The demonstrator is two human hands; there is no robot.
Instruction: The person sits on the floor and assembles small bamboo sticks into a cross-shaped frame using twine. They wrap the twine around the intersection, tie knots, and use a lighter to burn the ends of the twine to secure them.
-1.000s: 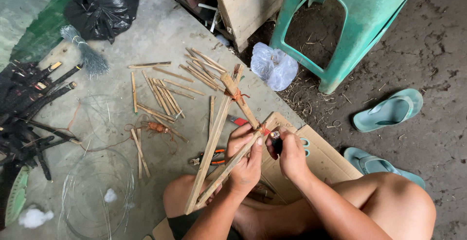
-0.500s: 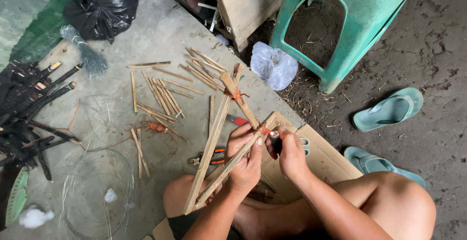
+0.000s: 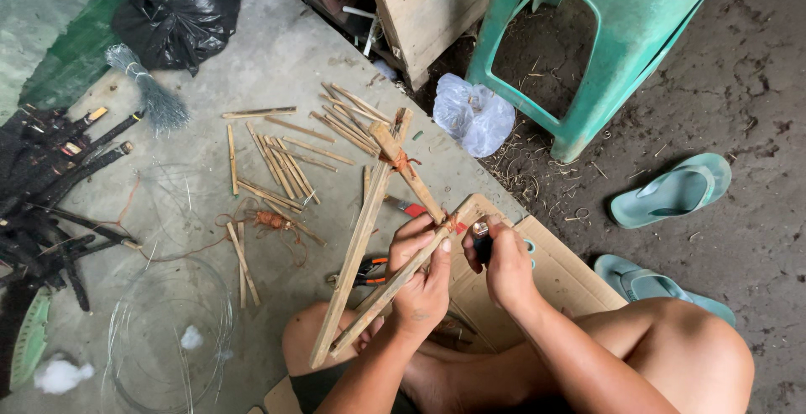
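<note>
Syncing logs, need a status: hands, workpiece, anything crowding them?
Left hand grips bamboo stick frame at a tied joint. Right hand holds small lighter at that joint. Pliers lie under the frame; loose bamboo sticks sit apart.

Sticks (image 3: 285,162) clutter left; cardboard (image 3: 562,275) (right) lies open.

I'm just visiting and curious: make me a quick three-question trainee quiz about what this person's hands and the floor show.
1. True or false: the left hand grips a frame of bamboo sticks.
2. What does the right hand hold at the frame's tied corner? A) lighter B) spoon C) brush
3. What colour is the plastic stool?

Key: 1 true. 2 A, a small lighter, as far as it shows. 3 green.
</note>
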